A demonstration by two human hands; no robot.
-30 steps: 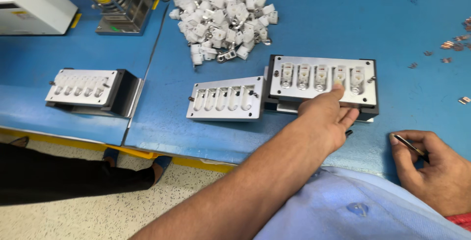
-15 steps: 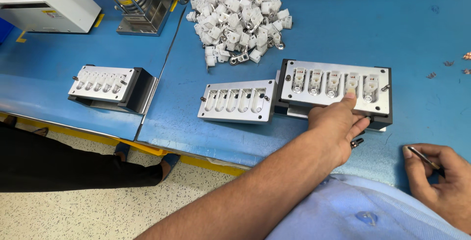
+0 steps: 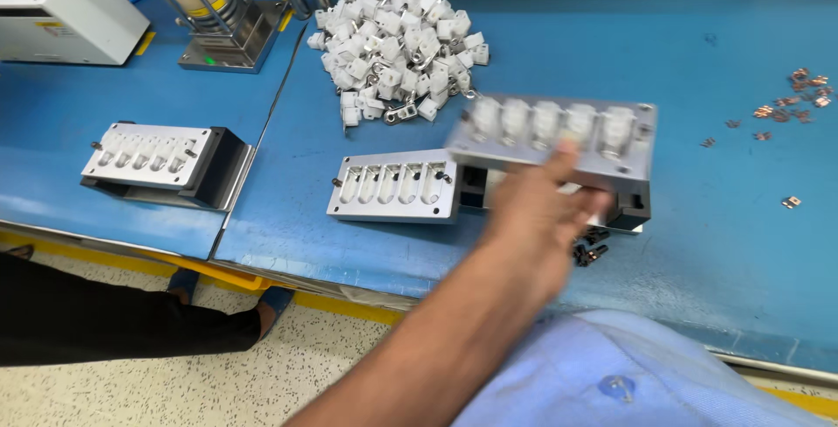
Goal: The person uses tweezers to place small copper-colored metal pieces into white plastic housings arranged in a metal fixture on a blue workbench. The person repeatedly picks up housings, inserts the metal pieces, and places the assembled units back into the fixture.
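Lifted now, the metal plate tilts in the left hand, fingers clamping its six-o'clock edge; keep it level.

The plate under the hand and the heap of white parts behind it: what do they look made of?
Plate: probably machined metal, matte silver-grey, with crisp milled pockets, though blurred here. White parts: likely moulded plastic, dull white and blocky, some with small metal loops. The left hand grips the plate.

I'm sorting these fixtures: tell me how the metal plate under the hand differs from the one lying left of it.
The lifted plate carries white parts in its slots and is tilted, blurred, touched by the left hand. The flat plate has empty slots and lies untouched on the blue table. Both are grey metal with a row of slots.
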